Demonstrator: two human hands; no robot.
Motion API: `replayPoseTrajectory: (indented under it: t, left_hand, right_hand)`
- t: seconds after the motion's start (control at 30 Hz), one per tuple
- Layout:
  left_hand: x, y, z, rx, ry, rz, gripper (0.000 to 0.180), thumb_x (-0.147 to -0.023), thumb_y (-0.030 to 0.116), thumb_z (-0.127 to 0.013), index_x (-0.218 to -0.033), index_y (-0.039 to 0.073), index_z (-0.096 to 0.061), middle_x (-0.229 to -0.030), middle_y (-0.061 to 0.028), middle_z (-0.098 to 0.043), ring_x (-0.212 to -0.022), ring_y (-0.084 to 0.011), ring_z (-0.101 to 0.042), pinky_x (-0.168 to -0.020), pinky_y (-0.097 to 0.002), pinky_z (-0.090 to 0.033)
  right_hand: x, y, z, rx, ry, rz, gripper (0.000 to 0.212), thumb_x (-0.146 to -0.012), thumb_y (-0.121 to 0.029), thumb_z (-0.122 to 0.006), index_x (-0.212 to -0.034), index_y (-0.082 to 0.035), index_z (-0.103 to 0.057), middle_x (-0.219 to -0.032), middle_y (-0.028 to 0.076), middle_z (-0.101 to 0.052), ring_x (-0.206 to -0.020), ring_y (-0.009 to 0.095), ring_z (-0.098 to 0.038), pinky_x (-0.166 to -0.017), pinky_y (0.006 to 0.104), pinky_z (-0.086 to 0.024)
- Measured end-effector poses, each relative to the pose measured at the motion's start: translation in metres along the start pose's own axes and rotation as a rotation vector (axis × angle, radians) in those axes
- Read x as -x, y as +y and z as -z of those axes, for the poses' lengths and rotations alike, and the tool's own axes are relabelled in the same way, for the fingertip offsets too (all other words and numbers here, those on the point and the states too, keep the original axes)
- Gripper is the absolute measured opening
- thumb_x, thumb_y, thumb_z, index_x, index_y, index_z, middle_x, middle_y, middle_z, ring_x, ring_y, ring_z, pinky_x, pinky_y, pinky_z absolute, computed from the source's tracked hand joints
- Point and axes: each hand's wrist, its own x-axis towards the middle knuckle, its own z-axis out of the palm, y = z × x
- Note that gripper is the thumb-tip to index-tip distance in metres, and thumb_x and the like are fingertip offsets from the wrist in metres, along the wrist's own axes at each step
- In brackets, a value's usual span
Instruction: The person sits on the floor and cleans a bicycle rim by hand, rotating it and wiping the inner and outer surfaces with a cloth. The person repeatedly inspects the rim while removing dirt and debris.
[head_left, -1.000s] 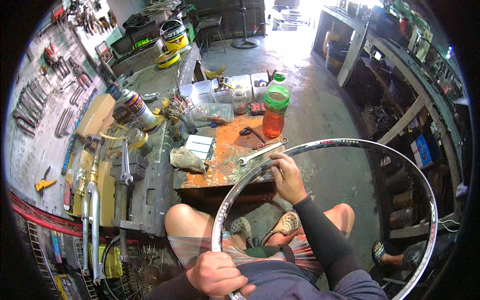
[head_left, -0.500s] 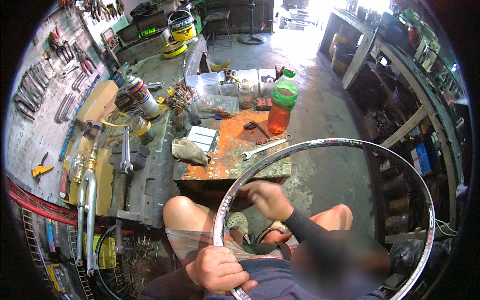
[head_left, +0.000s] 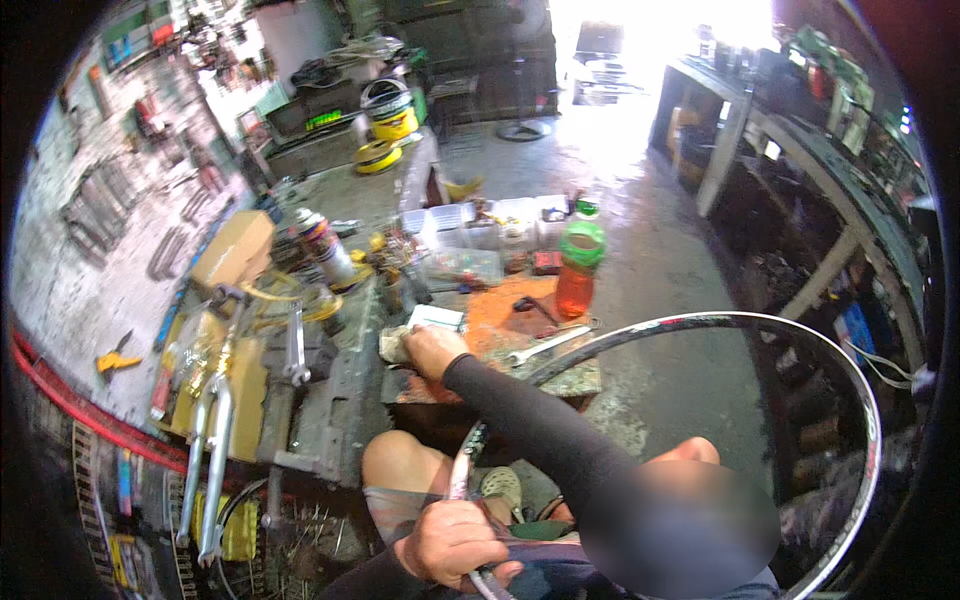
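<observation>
My left hand (head_left: 455, 541) is closed around a bare bicycle wheel rim (head_left: 862, 470), black and white, which stands up in front of my lap. Across the rim reaches my right arm in a dark sleeve. My right hand (head_left: 436, 350) is at a crumpled beige rag (head_left: 393, 346) on the orange worn box top (head_left: 500, 303); its fingers look closed on the rag's edge, though blur partly hides them. A white card (head_left: 440, 317) lies just behind that hand. To the hand's right rests a combination wrench (head_left: 548, 344), close to the rim.
A green-capped bottle of red liquid (head_left: 576, 270) stands at the box's far right. Clear plastic bins (head_left: 440, 222) line its back. On the left are a spray can (head_left: 325, 245), a bicycle fork (head_left: 210, 440) and a bench vise (head_left: 290, 370). A wooden shelf (head_left: 835, 260) runs along the right.
My right hand has moved forward and left from beside the rim to the rag. The left hand still holds the rim. The whole view has shifted, moving the scene down and right.
</observation>
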Motion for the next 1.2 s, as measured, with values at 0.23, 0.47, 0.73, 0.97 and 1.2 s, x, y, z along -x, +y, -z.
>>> replayPoseTrajectory:
  t: [0.23,0.47,0.73,0.97,1.2]
  left_hand:
    - [0.028,0.011,0.012,-0.061,0.014,0.054,0.026,-0.089,0.021,-0.092,-0.080,0.009,-0.071,-0.060,-0.0009,-0.060,-0.051,-0.0219,-0.060,-0.058,-0.0378,-0.056]
    - [0.015,0.006,0.012,-0.004,-0.005,0.016,0.025,-0.087,0.020,-0.094,-0.082,0.011,-0.071,-0.065,-0.0013,-0.061,-0.056,-0.0236,-0.063,-0.054,-0.0383,-0.050]
    - [0.023,0.001,0.023,0.010,-0.022,0.034,0.024,-0.083,0.016,-0.093,-0.082,0.009,-0.070,-0.062,-0.0015,-0.059,-0.051,-0.0226,-0.058,-0.050,-0.0379,-0.046]
    - [0.016,0.006,0.013,0.004,0.179,0.034,0.019,-0.086,0.015,-0.087,-0.084,0.007,-0.070,-0.057,-0.0003,-0.060,-0.044,-0.0168,-0.056,-0.047,-0.0328,-0.042]
    - [0.031,-0.012,0.028,0.078,0.077,-0.031,0.021,-0.085,0.013,-0.091,-0.086,0.007,-0.071,-0.061,-0.0017,-0.059,-0.049,-0.0217,-0.058,-0.050,-0.0360,-0.046]
  right_hand:
    - [0.107,-0.012,0.131,-0.312,0.465,0.022,0.036,-0.082,-0.004,-0.075,-0.117,-0.005,-0.081,-0.095,0.017,-0.069,-0.096,0.039,-0.072,-0.082,0.0489,-0.059]
    - [0.235,0.116,0.165,0.187,0.465,-0.501,0.028,-0.083,-0.006,-0.076,-0.109,-0.003,-0.085,-0.101,0.018,-0.073,-0.099,0.041,-0.074,-0.091,0.0524,-0.061]
    - [0.192,-0.048,0.098,-0.417,0.340,-0.227,0.037,-0.085,0.002,-0.068,-0.119,-0.002,-0.080,-0.107,0.022,-0.066,-0.107,0.045,-0.069,-0.097,0.0527,-0.057]
    - [0.205,0.041,0.101,-0.170,0.175,-0.187,0.043,-0.085,-0.001,-0.072,-0.128,-0.004,-0.078,-0.119,0.023,-0.069,-0.118,0.044,-0.071,-0.104,0.0523,-0.059]
    - [0.202,0.079,0.146,0.258,0.085,-0.637,0.030,-0.092,-0.011,-0.072,-0.118,0.004,-0.072,-0.115,0.028,-0.068,-0.104,0.044,-0.076,-0.092,0.0510,-0.064]
